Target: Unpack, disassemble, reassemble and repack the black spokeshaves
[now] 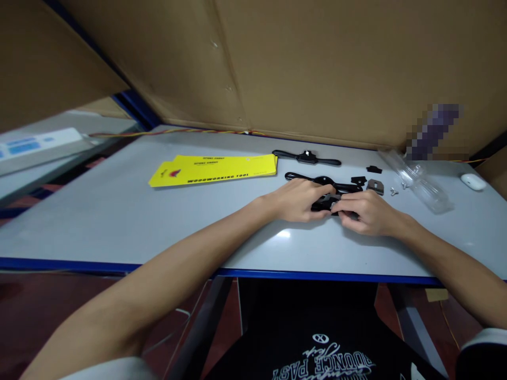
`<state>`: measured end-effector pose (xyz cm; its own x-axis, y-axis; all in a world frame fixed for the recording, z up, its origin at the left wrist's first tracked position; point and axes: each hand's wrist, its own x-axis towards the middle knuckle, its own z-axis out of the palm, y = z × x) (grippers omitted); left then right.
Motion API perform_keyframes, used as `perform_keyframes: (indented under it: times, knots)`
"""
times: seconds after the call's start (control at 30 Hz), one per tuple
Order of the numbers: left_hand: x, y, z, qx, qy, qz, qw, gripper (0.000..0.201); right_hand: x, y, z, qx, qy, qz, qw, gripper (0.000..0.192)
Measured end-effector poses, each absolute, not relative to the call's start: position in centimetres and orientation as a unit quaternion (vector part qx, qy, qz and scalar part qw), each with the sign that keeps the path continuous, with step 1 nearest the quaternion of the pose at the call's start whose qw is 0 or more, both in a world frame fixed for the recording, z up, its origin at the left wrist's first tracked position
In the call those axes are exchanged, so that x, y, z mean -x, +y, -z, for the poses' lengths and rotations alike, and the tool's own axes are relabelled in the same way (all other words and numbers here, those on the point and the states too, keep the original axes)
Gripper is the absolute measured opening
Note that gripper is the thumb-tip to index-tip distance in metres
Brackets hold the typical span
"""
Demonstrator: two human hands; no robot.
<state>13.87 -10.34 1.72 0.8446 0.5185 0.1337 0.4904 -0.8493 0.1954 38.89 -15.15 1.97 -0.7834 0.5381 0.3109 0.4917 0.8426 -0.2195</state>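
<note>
Fingers (317, 194) pinching black tool (328, 202), wrists flat

Grey blue-edged table (119, 221), yellow cards (216, 169), black spokeshaves (307, 157), small parts (375, 186), clear packaging (420, 182), white case (473, 181)

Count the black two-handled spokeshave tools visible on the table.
2: one spokeshave lies free near the cardboard wall; another spokeshave is partly covered by the left hand and right hand. Loose black parts aren't counted.
</note>
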Motion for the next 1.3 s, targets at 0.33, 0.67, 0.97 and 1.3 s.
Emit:
perform_keyframes:
  times: [0.33, 0.67, 0.97, 1.3]
  knots:
    - [-13.9, -10.4, -1.7, -0.958, 0.262, -0.098, 0.065, 0.053, -39.4, -14.7, -1.7, 0.282, -0.939, -0.039, 0.192, 0.040]
    - [-13.9, -10.5, -1.8, -0.956, 0.263, -0.095, 0.087, 0.051, -39.3, -14.7, -1.7, 0.298, -0.939, -0.065, 0.160, 0.044]
    - [-13.8, -10.4, -1.7, -0.948, 0.252, -0.141, 0.132, 0.028, -39.3, -14.4, -1.9, 0.298, -0.934, -0.060, 0.188, 0.030]
    - [-13.8, -10.3, -1.8, -0.942, 0.262, -0.153, 0.147, 0.027, -39.3, -14.1, -1.6, 0.316, -0.920, -0.029, 0.231, 0.020]
